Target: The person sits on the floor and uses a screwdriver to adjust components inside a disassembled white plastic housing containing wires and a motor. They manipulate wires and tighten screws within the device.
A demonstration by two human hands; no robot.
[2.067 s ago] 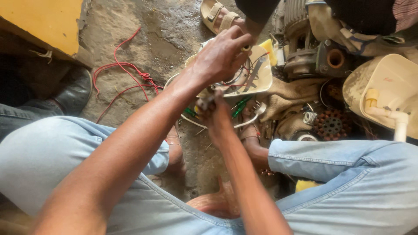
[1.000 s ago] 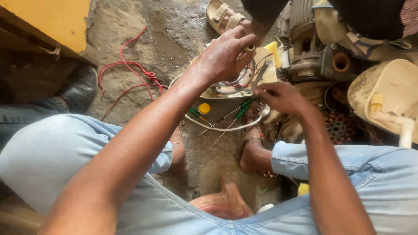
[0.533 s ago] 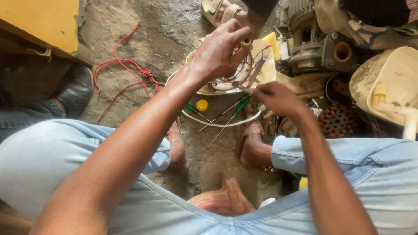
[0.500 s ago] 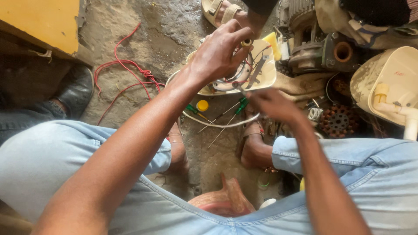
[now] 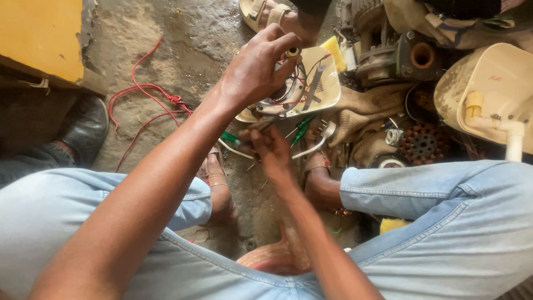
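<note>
My left hand [image 5: 252,75] grips the near edge of a cream plastic motor cover [image 5: 325,89] that carries red and black wires; its fingertips pinch a small knob on top. Just below the cover, low over the floor, my right hand [image 5: 271,149] has its fingers closed around a thin screwdriver [image 5: 229,136] whose green handle sticks out to the left. Another green-handled screwdriver [image 5: 302,129] and a white cable [image 5: 316,145] lie on the concrete beside that hand. Both my forearms reach out between my knees in light blue jeans.
Red wires [image 5: 147,103] trail over the floor at left, near a black shoe [image 5: 83,128] and a yellow box [image 5: 39,33]. At right are a metal motor body [image 5: 400,55], a toothed rotor [image 5: 423,143], sacking [image 5: 355,111] and a cream plastic housing [image 5: 488,89]. Another person's sandalled foot [image 5: 266,11] is at the top.
My right hand has come back left from the sacking side and dropped under the cover, closing on the screwdriver. My left hand has kept its hold on the cover.
</note>
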